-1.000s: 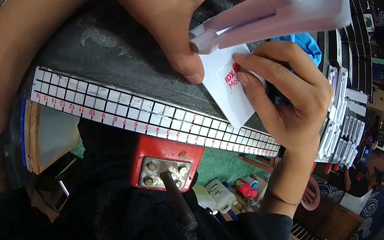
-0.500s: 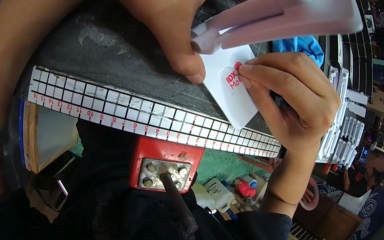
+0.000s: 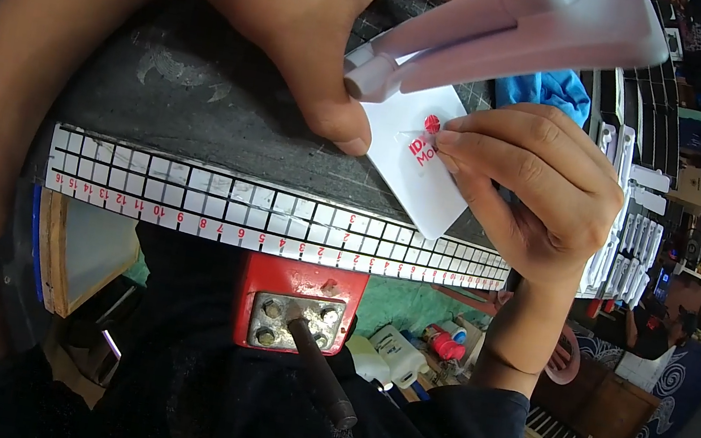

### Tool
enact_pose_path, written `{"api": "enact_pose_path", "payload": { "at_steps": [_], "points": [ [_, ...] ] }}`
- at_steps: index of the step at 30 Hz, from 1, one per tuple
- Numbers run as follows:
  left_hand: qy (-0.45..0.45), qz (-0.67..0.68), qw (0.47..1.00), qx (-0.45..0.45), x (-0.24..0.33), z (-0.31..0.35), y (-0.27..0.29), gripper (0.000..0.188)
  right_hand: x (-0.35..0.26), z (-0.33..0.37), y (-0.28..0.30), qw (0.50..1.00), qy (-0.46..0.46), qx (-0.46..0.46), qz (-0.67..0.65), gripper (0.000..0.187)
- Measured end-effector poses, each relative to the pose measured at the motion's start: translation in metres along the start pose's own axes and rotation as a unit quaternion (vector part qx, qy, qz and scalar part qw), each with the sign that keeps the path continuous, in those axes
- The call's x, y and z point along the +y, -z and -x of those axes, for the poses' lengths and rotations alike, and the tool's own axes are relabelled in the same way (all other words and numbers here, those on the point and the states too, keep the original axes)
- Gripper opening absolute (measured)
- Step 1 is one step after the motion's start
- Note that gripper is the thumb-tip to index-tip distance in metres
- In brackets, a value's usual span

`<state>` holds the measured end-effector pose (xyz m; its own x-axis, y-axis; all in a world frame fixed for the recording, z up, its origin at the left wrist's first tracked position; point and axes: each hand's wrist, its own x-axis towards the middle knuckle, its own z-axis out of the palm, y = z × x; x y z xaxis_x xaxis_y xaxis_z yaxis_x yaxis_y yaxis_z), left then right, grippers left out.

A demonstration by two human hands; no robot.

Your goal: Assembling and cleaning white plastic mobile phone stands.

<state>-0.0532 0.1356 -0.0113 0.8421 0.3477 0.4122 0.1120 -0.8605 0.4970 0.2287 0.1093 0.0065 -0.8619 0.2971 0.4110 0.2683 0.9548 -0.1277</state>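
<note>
A white plastic piece has a flat plate [image 3: 431, 213] with rounded corners and a hinged, blurred arm [image 3: 550, 36] rising from it toward the upper right. My left hand [image 3: 297, 30] grips its left side, the thumb along the plate's edge and the other fingers mostly hidden. Red print [image 3: 423, 146] with a round emblem marks the plate. Over that print, my right hand [image 3: 546, 180] pinches thumb and forefinger together. A faint clear edge shows beside the fingertips, but what they hold is too small to make out.
A white gridded ruler strip [image 3: 279, 213] edges the dark worktop [image 3: 161, 91]. Below it juts a red bracket [image 3: 349, 287] with a metal rod [image 3: 323, 374]. Blue cloth [image 3: 551, 90] and several white plastic parts [image 3: 638, 235] lie to the right; plastic jugs [image 3: 398, 353] stand lower down.
My right fingertips have shifted slightly, uncovering the round emblem and covering more of the lettering. The left hand keeps its hold on the white piece, which has barely moved.
</note>
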Motion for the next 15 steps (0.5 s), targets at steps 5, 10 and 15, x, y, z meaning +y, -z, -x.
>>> {"api": "enact_pose_path", "payload": {
  "at_steps": [5, 10, 15],
  "points": [
    [0.0, 0.0, 1.0, 0.015, -0.0017, 0.0014, -0.0019, 0.088, 0.0016, 0.0008, 0.0007, 1.0, 0.01, -0.002, -0.002, 0.023],
    [0.012, -0.016, 1.0, 0.015, -0.0018, 0.0027, -0.0018, 0.088, 0.0012, 0.0013, 0.0015, 1.0, 0.009, -0.004, -0.004, 0.023],
    [0.008, -0.012, 1.0, -0.006, -0.003, 0.0018, 0.0002, 0.086, 0.0012, 0.0013, 0.0006, 1.0, 0.008, 0.002, -0.007, 0.023]
  ]
}}
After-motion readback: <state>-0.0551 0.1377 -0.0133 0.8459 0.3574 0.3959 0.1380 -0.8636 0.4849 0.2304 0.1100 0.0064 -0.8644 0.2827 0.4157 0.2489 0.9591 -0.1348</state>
